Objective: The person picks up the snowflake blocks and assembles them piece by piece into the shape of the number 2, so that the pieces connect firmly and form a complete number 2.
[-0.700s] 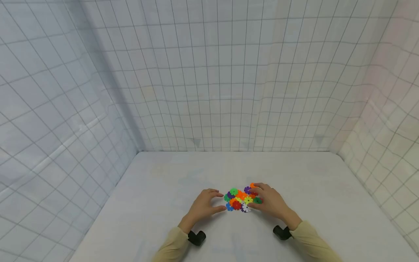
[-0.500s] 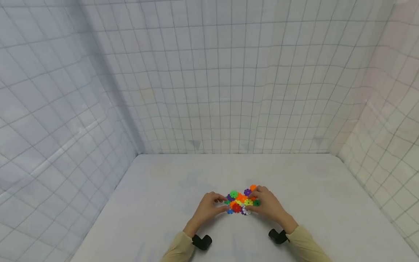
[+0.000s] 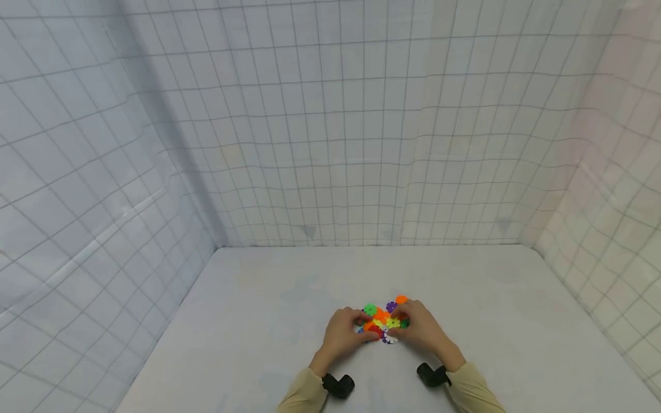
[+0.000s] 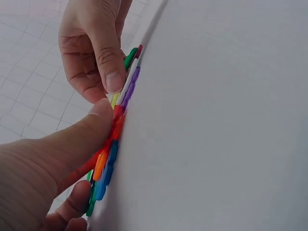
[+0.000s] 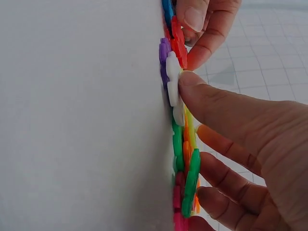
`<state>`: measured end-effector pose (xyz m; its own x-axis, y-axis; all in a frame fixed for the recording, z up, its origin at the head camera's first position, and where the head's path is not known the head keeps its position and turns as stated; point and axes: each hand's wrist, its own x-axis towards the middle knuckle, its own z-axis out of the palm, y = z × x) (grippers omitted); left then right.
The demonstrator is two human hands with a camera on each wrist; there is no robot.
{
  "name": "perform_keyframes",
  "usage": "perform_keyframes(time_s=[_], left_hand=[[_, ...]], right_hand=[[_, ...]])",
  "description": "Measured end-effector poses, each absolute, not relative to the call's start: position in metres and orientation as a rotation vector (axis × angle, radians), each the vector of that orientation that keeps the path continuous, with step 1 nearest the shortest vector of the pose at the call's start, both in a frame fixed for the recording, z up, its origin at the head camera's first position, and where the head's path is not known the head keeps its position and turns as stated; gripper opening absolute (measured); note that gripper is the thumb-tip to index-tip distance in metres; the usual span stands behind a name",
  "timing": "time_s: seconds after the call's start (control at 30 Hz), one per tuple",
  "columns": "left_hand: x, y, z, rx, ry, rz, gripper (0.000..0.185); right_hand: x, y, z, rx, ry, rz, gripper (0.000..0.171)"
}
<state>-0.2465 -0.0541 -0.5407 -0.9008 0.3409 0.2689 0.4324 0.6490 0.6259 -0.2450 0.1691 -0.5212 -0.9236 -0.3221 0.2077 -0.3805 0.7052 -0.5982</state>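
Observation:
A small heap of plastic snowflake discs lies on the white table, with notched rims in several colours. My left hand (image 3: pixel 343 332) reaches over the heap's left side; its thumb rests on a red disc (image 4: pixel 117 122), just above a blue disc (image 4: pixel 108 168). From the right, my right hand (image 3: pixel 420 330) arches over the other side, thumb touching a white disc (image 5: pixel 172 79) and fingers beside a dark green disc (image 5: pixel 191 183). Between the hands show a light green disc (image 3: pixel 370 309), a yellow disc (image 3: pixel 393 323) and, farther back, an orange disc (image 3: pixel 401 299). The hands partly hide the heap.
The white tabletop (image 3: pixel 289 281) spreads around the heap. Gridded white sheeting (image 3: pixel 351 143) rises behind the table and along both sides. A black wrist camera mount (image 3: pixel 338 386) sits below the left hand, another black mount (image 3: pixel 432 375) below the right.
My left hand has moved right, from beside the heap to over its left discs. The right hand has shifted slightly left and nearer. The gap between the hands has narrowed.

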Motion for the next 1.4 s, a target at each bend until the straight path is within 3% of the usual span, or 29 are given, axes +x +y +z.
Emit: perform_keyframes(time_s=[0.6,1.0,1.4], left_hand=[[-0.241,-0.053,-0.552,-0.528,-2.561,-1.263,0.021],[-0.247,-0.056,-0.550,-0.407,-2.534,-1.499,0.020],[-0.251,-0.063,-0.523,-0.364,-2.388,-1.838,0.020]], right_hand=[[-0.243,0.170,-0.521,0.508,-2.814,0.923,0.013],[-0.248,0.161,-0.522,0.384,-2.760,0.654,0.008],[-0.241,0.166,-0.505,0.343,-2.509,1.154,0.009]])
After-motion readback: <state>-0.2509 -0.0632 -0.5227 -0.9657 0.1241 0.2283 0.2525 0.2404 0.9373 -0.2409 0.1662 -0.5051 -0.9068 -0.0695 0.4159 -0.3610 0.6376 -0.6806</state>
